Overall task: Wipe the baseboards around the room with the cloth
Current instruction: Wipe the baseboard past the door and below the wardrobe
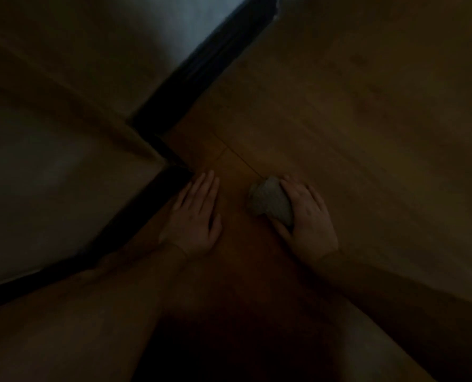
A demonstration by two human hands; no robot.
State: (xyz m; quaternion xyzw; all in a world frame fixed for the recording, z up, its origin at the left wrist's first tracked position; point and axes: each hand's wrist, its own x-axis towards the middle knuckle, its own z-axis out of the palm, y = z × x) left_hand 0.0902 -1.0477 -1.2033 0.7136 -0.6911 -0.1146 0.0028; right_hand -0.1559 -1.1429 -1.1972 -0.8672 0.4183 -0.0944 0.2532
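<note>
The scene is very dim. A dark baseboard runs along the foot of the wall on the left and turns at an outward corner, then continues up the frame as a second dark baseboard stretch. My left hand lies flat on the wooden floor with straight fingers, its fingertips just beside the corner. My right hand grips a bunched grey cloth, which rests on the floor to the right of my left hand, apart from the baseboard.
Pale walls fill the left side. A wooden floor spreads across the right and top. Both my forearms reach in from the bottom of the frame.
</note>
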